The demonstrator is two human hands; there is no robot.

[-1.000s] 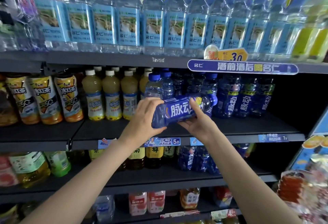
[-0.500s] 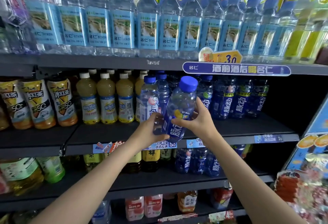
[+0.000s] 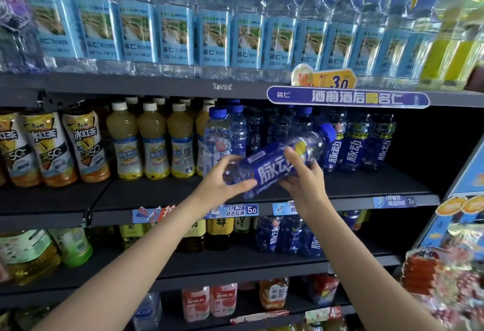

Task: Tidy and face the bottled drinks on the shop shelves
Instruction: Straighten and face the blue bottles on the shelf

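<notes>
A blue drink bottle (image 3: 272, 165) with white lettering lies tilted in the air over the middle shelf (image 3: 366, 186), its blue cap up to the right. My left hand (image 3: 222, 181) grips its lower end from the left. My right hand (image 3: 301, 176) holds its middle from the right, fingers over the label. Behind it stand more blue bottles (image 3: 358, 147) of the same drink in a row, and a pale blue-capped bottle (image 3: 216, 136) stands just left of the held one.
Yellow juice bottles (image 3: 152, 142) and iced tea bottles (image 3: 83, 144) fill the middle shelf's left. Water bottles (image 3: 214, 21) line the top shelf. Lower shelves hold more blue bottles (image 3: 288, 236) and tea. A snack rack (image 3: 445, 273) stands at the right.
The bottle went from lying sideways to nearly upright, and is now tilted again with its cap up to the right. Both hands stayed on it.
</notes>
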